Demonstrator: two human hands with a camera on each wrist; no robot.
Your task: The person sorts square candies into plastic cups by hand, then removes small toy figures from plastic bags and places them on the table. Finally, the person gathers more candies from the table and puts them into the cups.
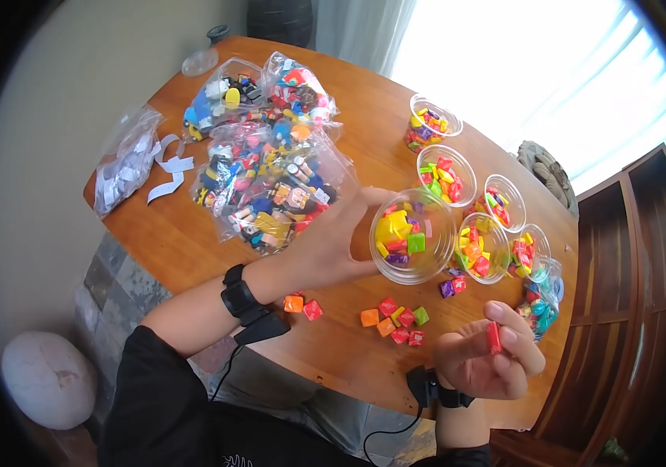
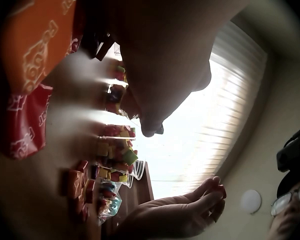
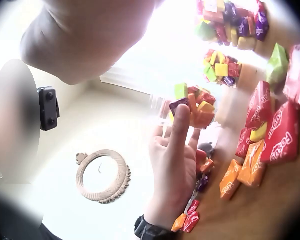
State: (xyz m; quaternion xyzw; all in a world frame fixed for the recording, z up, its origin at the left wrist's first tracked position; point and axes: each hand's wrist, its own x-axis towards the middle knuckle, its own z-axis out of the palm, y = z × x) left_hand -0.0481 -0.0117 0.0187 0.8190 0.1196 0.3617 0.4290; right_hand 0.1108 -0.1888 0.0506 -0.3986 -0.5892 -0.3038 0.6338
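Observation:
My left hand point(image 1: 324, 247) holds a clear plastic cup point(image 1: 408, 273) by its side, above the table. Yellow, green, purple and red wrapped candies lie inside it. In the right wrist view the thumb of that hand presses against the cup's wall. Between the fingertips and thumb of my right hand point(image 1: 479, 359) is a red wrapped candy point(image 1: 494, 338), pinched to the right of the cup and nearer to me. Loose candies point(image 1: 387, 307) in red, orange, yellow and green lie on the tabletop between the hands, with two more point(image 1: 313, 310) below the left wrist.
Several filled clear cups point(image 1: 446, 176) stand along the table's right side. Plastic bags of small figurines point(image 1: 271, 183) cover the far left part, beside a bag with white paper strips point(image 1: 127, 159). A bag with teal items point(image 1: 541, 300) sits at the right edge, near a wooden shelf point(image 1: 605, 288).

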